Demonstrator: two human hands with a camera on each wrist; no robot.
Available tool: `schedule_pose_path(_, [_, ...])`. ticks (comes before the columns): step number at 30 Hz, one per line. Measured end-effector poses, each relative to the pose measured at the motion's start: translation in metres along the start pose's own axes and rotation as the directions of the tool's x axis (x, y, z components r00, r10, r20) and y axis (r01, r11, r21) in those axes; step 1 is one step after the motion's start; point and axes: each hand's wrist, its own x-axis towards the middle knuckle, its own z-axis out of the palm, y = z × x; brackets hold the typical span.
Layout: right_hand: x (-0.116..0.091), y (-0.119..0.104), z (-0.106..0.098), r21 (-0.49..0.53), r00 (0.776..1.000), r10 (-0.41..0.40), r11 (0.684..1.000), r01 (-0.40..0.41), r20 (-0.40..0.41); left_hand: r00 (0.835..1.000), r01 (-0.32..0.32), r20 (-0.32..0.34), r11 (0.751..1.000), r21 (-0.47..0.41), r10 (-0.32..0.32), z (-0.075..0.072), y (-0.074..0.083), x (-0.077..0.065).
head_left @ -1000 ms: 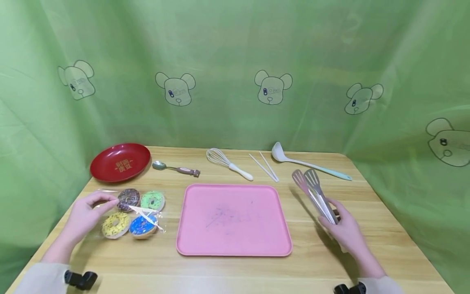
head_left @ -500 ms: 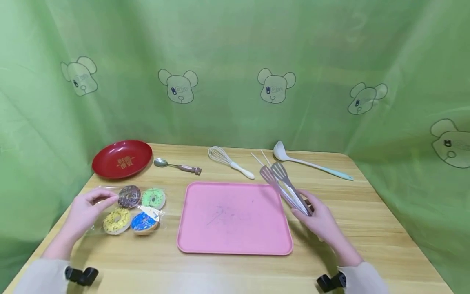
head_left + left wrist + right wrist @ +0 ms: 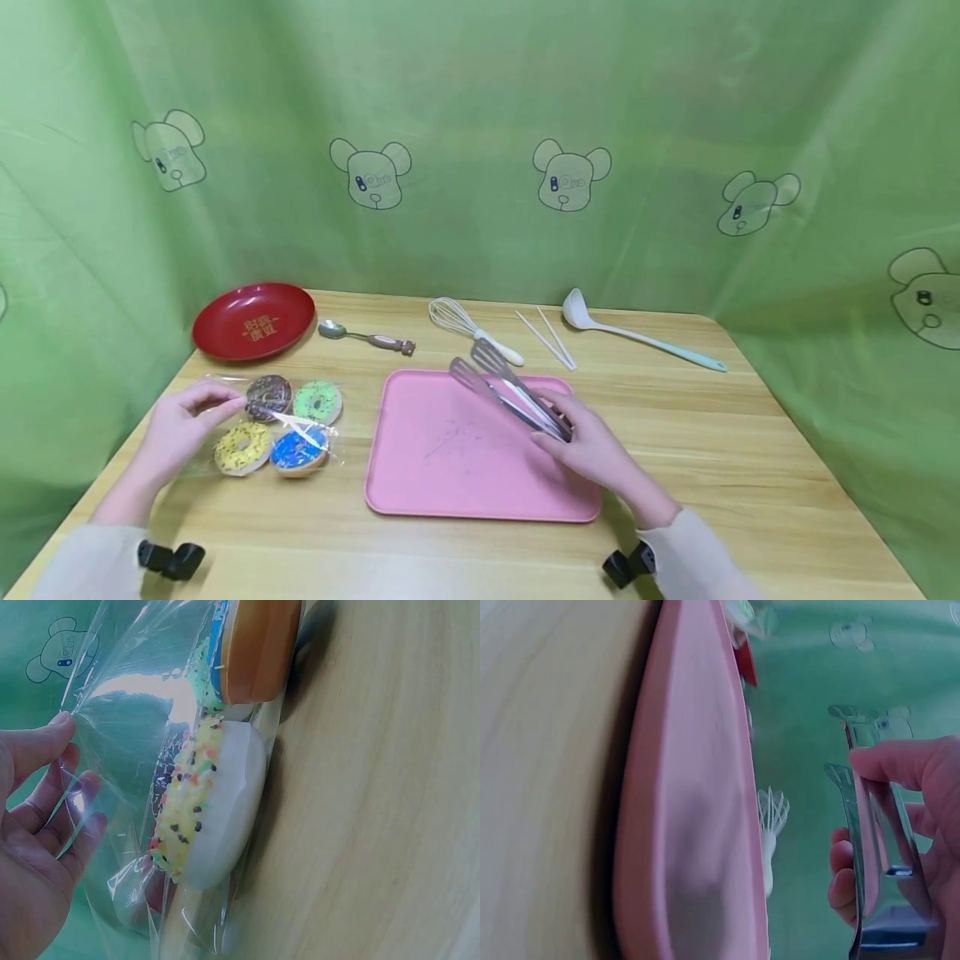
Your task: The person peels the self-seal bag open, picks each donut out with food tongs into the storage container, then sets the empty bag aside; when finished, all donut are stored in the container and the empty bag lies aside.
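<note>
On the left, a clear plastic bag [image 3: 135,697] lies over donuts with brown, green, yellow [image 3: 243,448] and blue [image 3: 298,450] tops. My left hand [image 3: 182,421] pinches the edge of this bag between thumb and fingers, lifting the film above the donuts. My right hand [image 3: 585,433] grips metal food tongs [image 3: 517,396] near their hinged end. The slotted tips of the tongs stand apart and point toward the back left. Tongs and hand are over the right part of a pink tray [image 3: 420,492]; the right wrist view has them above its rim.
A red plate [image 3: 255,321] stands at the back left, with a spoon [image 3: 367,337] beside it. Behind the tray lie a whisk [image 3: 472,329], two white sticks [image 3: 546,340] and a ladle [image 3: 637,333]. A green curtain [image 3: 465,100] closes off the back and sides.
My right hand has carried the tongs leftward from the table's right side to above the tray. The left hand keeps its pinch on the bag. The head view has shifted slightly.
</note>
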Motion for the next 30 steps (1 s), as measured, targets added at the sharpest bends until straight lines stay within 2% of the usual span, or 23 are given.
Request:
schedule_pose_path(6, [0.009,-0.012,0.021,0.015,0.994,-0.089,0.996,0.089,0.056,1.0,0.018,-0.001,1.0,-0.006,-0.018,0.0,-0.002,-0.001])
schedule_pose_path(9, [0.012,-0.017,0.028,0.018,0.986,-0.126,0.992,0.124,0.109,1.0,0.023,0.001,1.0,0.002,-0.023,0.0,-0.003,0.0])
schedule_pose_path(16, [0.019,-0.025,0.041,-0.022,0.946,-0.2,0.977,0.212,0.255,1.0,0.028,0.002,0.999,0.02,-0.028,0.0,-0.006,0.001])
schedule_pose_path(20, [0.023,-0.03,0.048,-0.054,0.932,-0.212,0.97,0.238,0.295,0.999,0.034,0.007,0.999,0.025,-0.034,0.0,-0.005,0.001])
schedule_pose_path(30, [0.038,-0.038,0.068,-0.15,0.913,-0.217,0.948,0.282,0.346,0.999,0.04,0.016,0.999,0.026,-0.041,-0.002,-0.001,0.0])
